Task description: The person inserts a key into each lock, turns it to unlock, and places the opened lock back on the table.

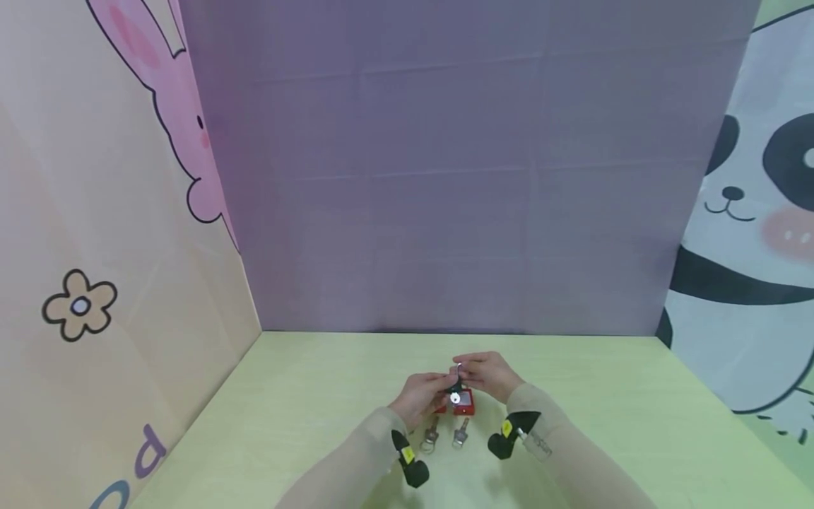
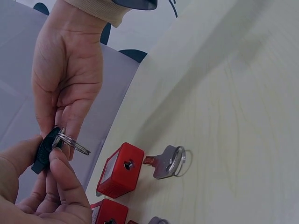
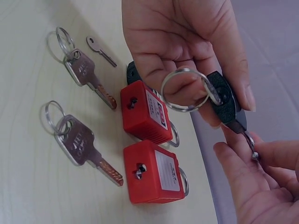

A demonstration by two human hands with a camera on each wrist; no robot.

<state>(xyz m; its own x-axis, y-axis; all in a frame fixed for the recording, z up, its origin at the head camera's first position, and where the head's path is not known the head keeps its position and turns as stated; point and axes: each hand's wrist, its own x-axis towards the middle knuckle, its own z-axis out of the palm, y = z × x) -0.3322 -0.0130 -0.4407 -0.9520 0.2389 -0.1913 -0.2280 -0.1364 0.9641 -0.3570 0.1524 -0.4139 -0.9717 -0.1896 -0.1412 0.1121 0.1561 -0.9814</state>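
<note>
A small dark green padlock (image 3: 226, 105) is held up between both hands. My left hand (image 1: 420, 397) pinches its body between thumb and fingers. A key (image 3: 212, 91) with a silver split ring (image 3: 163, 91) sits at the padlock's lower end, its blade hidden. With its fingertips, my right hand (image 1: 488, 375) pinches the metal shackle (image 3: 250, 142) at the opposite end. Whether the shackle is locked is unclear. Below the hands, two red padlocks (image 3: 145, 112) with white labels stand on the table.
Two larger silver keys (image 3: 79, 140) with rings lie on the pale table (image 1: 331, 367), before the red padlocks. A small key (image 3: 100, 51) lies farther along, near another dark green lock (image 3: 132, 72), partly hidden. A purple-grey panel (image 1: 445, 177) stands behind the table.
</note>
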